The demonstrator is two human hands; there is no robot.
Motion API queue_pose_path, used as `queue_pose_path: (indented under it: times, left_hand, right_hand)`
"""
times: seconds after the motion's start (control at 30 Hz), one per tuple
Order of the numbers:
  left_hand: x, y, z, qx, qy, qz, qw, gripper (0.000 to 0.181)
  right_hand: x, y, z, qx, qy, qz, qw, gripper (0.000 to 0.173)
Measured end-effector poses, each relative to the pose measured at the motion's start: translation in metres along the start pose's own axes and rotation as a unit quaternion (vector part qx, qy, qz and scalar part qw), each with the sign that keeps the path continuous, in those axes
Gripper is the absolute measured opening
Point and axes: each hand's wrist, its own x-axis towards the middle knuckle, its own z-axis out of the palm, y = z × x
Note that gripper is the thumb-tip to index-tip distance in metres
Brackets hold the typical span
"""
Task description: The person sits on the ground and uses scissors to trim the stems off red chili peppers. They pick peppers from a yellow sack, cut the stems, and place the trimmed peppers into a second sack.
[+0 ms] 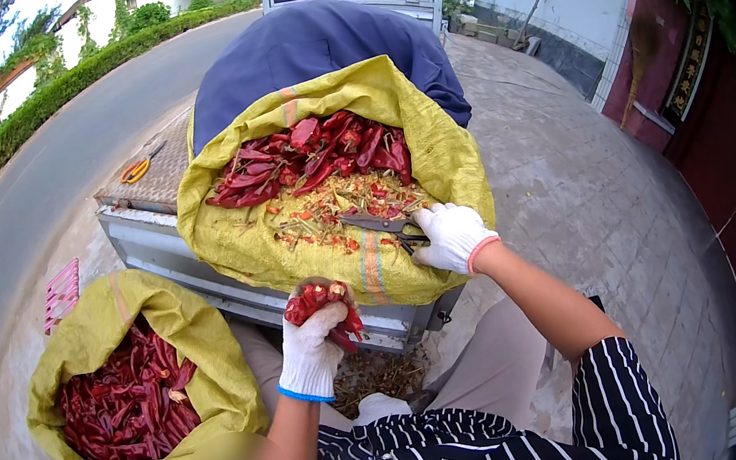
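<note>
My left hand (313,352), in a white knitted glove with a blue cuff, grips a bunch of dried red chili peppers (316,300), their trimmed tops facing up. On the right, my right hand (451,235), in a white glove with a pinkish cuff, has its fingers around the handles of black scissors (372,221). The scissors' blades point left over cut stems and pepper bits (316,220) on the open yellow woven sack (235,250). More red chili peppers (320,148) are heaped deeper inside it.
A second yellow sack (214,346) at lower left holds many red peppers (129,401). Orange-handled pliers or snips (138,170) lie on the truck bed (149,173). Dark blue cloth (318,37) covers a load behind. Stem scraps (383,378) litter the ground between my legs.
</note>
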Motion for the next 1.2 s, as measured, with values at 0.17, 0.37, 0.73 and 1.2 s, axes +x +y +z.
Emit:
queue_pose_path:
  times: [0.17, 0.37, 0.73, 1.2]
  left_hand:
    - [0.001, 0.005, -0.007, -0.057, -0.032, -0.01, 0.998, 0.033]
    - [-0.001, 0.003, -0.012, -0.027, -0.011, -0.018, 0.999, 0.026]
    - [0.004, -0.008, -0.024, -0.045, -0.022, -0.027, 0.998, 0.022]
    - [-0.001, -0.015, -0.046, -0.061, -0.026, -0.113, 0.991, 0.025]
  right_hand:
    - [0.017, 0.016, 0.011, -0.021, -0.04, 0.014, 0.999, 0.039]
    - [0.013, 0.017, -0.005, 0.046, -0.072, 0.047, 0.995, 0.035]
    - [-0.071, -0.019, -0.019, 0.182, -0.045, -0.067, 0.98, 0.082]
    - [-0.072, -0.038, -0.006, 0.033, 0.02, -0.166, 0.985, 0.088]
